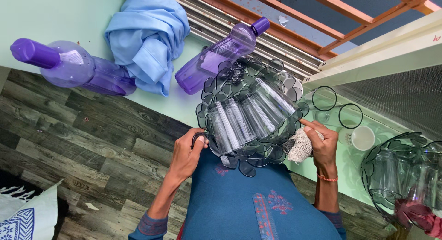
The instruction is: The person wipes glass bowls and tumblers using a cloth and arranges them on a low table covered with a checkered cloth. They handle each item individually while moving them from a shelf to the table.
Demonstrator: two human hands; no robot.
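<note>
A dark, translucent tray with a petal-shaped rim (239,79) is being held at the centre of the head view, tilted up toward the camera. Clear drinking glasses (251,118) are being carried on it, lying close together in a row.

The tray's rim is being gripped at about 8 o'clock by the left hand (186,157), its fingers being curled shut around the edge. At about 4 o'clock the rim is being steadied by the right hand (322,145), which is also being kept clamped on a pale mesh scrubbing cloth (299,145); the cloth is being pressed against the tray's edge.

Two purple bottles are lying on the pale green counter (83,19): one bottle (216,55) just beyond the tray at 11 o'clock, the other bottle (69,67) well apart at 9 o'clock. A light blue cloth (147,37) is bundled between them.

At 3 o'clock from the tray, two empty glasses (338,108) and a small white cup (361,138) are standing on the counter. A second dark tray (377,166) with more glasses is being seen at 4 o'clock, partly cut off by the picture's edge. A blue garment (258,203) is being worn by the person.
</note>
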